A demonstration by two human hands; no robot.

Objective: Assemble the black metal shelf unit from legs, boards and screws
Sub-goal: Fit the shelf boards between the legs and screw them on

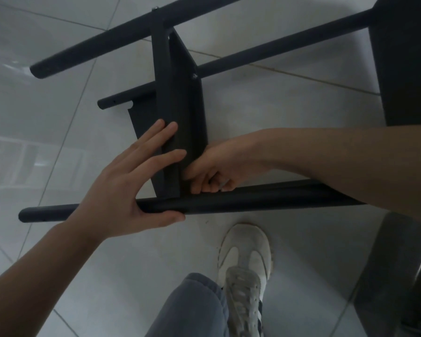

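Two screws (pixel 194 75) are seen already fastening the board (pixel 180 113) to far legs on the floor (pixel 289 113), while the near leg (pixel 229 201) is steadied by the flat-fingered left hand (pixel 131 188) and something hidden is pinched at the unfinished joint by the curled right hand (pixel 219 169)

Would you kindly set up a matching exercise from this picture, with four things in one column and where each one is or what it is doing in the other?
Things:
1. left hand
2. right hand
3. shoe
4. screw

Places or states:
A. on the tiled floor, below the nearest leg
B. fingers curled at the joint where the board meets the nearest leg
C. in the far corner of the board, beside another leg
D. fingers flat on the board, thumb under the nearest leg

Pairs: 1-D, 2-B, 3-A, 4-C
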